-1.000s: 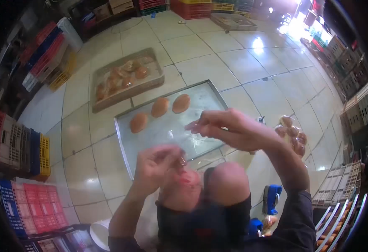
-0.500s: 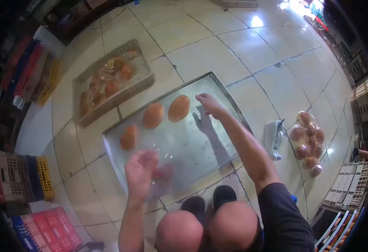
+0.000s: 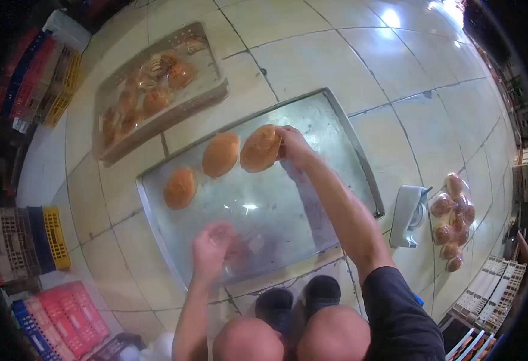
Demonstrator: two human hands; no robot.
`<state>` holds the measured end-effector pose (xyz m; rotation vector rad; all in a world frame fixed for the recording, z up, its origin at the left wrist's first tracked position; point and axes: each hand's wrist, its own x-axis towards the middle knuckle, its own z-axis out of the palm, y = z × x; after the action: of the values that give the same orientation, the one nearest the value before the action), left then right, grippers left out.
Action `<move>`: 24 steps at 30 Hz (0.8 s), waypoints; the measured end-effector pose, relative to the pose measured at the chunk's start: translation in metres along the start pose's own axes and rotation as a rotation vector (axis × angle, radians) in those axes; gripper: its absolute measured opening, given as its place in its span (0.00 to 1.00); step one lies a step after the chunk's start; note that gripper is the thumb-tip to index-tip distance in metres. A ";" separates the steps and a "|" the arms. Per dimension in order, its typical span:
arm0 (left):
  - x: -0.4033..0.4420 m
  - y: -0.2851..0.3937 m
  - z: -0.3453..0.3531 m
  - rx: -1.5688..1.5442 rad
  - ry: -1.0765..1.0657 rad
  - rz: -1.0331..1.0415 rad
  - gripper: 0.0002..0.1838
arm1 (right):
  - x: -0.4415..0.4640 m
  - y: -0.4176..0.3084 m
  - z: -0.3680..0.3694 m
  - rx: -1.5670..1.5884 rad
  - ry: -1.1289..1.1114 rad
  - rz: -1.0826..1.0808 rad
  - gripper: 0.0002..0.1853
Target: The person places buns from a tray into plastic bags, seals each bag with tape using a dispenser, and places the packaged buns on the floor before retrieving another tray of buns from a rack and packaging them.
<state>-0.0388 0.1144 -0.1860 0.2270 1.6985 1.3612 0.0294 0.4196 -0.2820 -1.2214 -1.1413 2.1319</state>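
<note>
A metal tray (image 3: 276, 210) lies on the tiled floor before my knees, with three bread rolls along its far left side. My right hand (image 3: 289, 144) grips the right edge of the rightmost roll (image 3: 260, 148), fingers closed on it. The middle roll (image 3: 220, 154) and the left roll (image 3: 180, 188) rest on the tray untouched. Over the tray's near left part is my left hand (image 3: 214, 243), blurred by motion. A transparent, shiny thing, perhaps a plastic bag, shows faintly beside it; whether the hand holds it is unclear.
A shallow crate (image 3: 161, 123) of wrapped bread stands beyond the tray. On the right are a white tape dispenser (image 3: 406, 215) and a bagged bunch of rolls (image 3: 455, 219). Stacked crates (image 3: 53, 237) line the left; a white rack (image 3: 488, 289) stands at lower right.
My right hand has moved from the bare tray, first to beside the rightmost roll and now onto it. My left hand stays over the near left part. The camera view has shifted.
</note>
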 end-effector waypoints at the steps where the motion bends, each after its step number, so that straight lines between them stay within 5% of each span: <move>1: 0.005 -0.006 -0.002 0.023 -0.018 -0.030 0.14 | -0.004 0.002 -0.002 0.060 -0.049 -0.002 0.13; 8: 0.031 -0.024 0.006 -0.121 -0.136 -0.056 0.14 | -0.044 -0.039 -0.038 0.240 -0.210 -0.022 0.13; 17: 0.020 -0.006 0.022 -0.162 -0.288 -0.032 0.19 | -0.092 -0.079 -0.033 -0.200 -0.319 0.069 0.11; 24: 0.016 -0.004 0.024 -0.166 -0.347 0.012 0.20 | -0.096 -0.094 -0.053 -0.128 -0.222 0.013 0.11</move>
<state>-0.0287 0.1392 -0.1977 0.3562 1.2926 1.3738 0.1215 0.4298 -0.1713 -1.0664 -1.3857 2.2792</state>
